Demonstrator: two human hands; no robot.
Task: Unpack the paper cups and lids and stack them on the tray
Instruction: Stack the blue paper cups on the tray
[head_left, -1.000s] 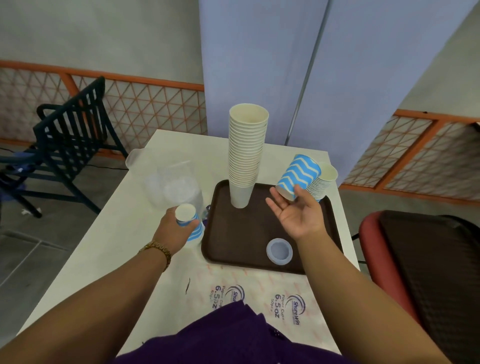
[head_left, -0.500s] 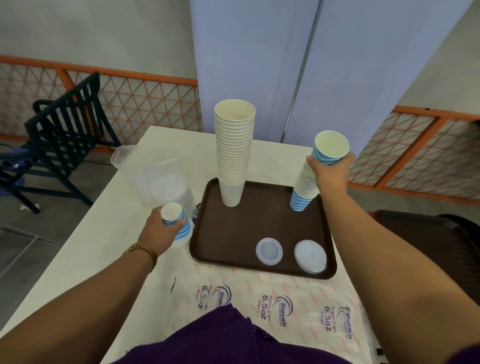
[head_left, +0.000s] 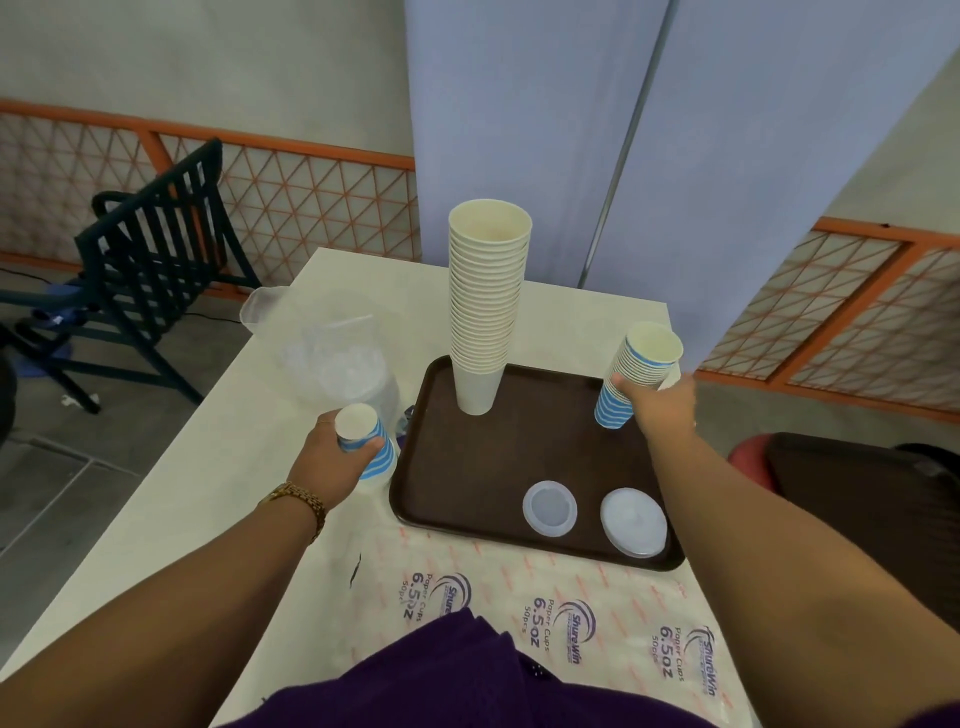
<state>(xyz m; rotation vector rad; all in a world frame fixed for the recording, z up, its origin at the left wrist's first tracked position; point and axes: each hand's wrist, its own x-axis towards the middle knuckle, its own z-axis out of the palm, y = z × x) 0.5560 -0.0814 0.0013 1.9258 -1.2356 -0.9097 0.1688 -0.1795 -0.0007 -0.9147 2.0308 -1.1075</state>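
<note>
Lowered since the earlier frame, the right hand grips the upright blue stack on the tray at right-centre — the left hand, centre-left, holds remaining blue cups tilted beside the tray's left edge.

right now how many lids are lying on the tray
2. A smaller clear lid lies near the front edge of the tray, and a larger white lid lies to its right in the front right corner. More may be hidden inside the plastic bag.
</note>
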